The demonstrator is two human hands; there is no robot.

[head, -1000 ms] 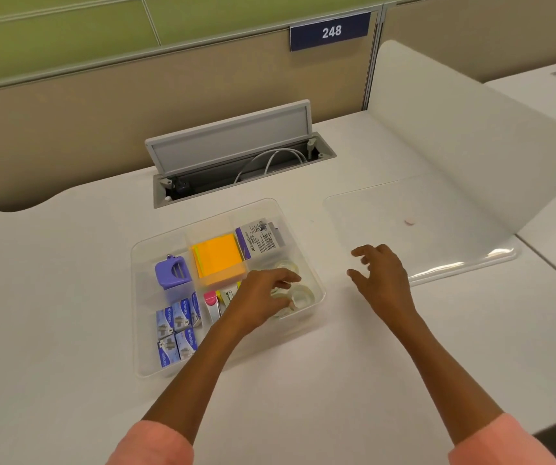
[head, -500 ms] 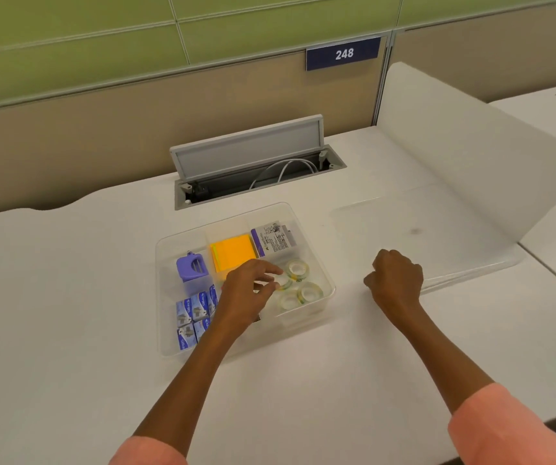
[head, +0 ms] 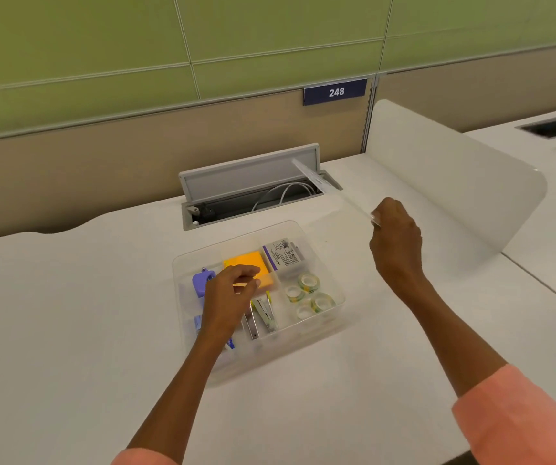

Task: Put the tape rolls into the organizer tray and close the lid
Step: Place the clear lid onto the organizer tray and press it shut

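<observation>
Now the right hand point(head: 395, 234) is pinching the clear lid point(head: 332, 191) by its near edge, lifted off the bench point(head: 68, 297). Four tape rolls point(head: 308, 283) are lying in the organizer tray's point(head: 338, 315) right compartment; the left hand point(head: 229, 297) is hovering loosely curled over it, holding nothing.

1. There is a single view, worn on the person's head, looking forward and steeply down onto the white table point(head: 68, 313).
2. It sits close: both forearms enter from the bottom edge, and the organizer tray point(head: 320, 330) lies near centre.
3. It faces the green partition wall point(head: 102, 62) (straight lines bow with the wide angle).
4. With only one camera, no second view overlaps it.
</observation>
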